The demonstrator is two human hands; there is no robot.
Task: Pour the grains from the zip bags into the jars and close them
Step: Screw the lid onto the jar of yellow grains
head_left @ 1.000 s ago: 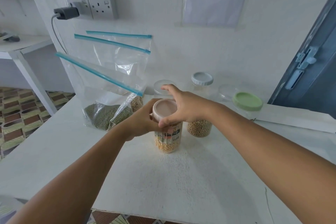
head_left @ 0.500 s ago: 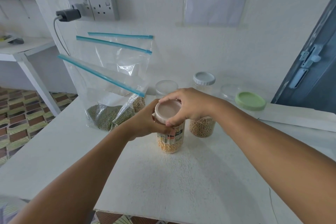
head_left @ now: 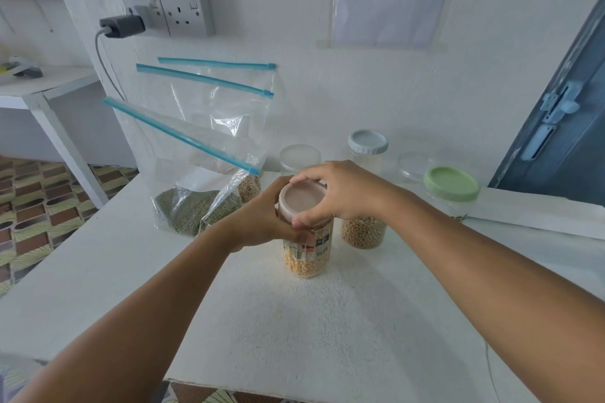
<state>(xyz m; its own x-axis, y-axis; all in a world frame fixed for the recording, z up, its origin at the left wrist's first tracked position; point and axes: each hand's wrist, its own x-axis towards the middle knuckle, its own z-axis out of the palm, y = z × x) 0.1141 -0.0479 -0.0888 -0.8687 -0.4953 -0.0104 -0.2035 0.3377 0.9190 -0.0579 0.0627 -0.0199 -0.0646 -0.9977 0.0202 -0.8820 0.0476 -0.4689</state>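
Head view shows me both hands on one jar (head_left: 306, 252) standing upright near the middle of the white table (head_left: 327, 330). My left hand (head_left: 262, 222) wraps around the jar's upper side, fingers curled on the clear wall above a printed label. My right hand (head_left: 340, 190) comes from above and behind, thumb and fingers curled around the rim of the pinkish lid (head_left: 302, 199) sitting on the jar's mouth. Yellow kernels fill the lower part of the jar.

Just to the right and a little behind stands a second jar (head_left: 365, 203) with pale grains at the bottom and a grey-blue lid. Behind my hands I see a clear-lidded jar (head_left: 299, 159), partly hidden. Farther right sits a jar with a green lid (head_left: 451, 183), and beside it a clear lid (head_left: 414, 163).

To the left, zip bags (head_left: 209, 141) with blue seals lean against the wall; the front one holds green grains, another behind it holds tan ones.
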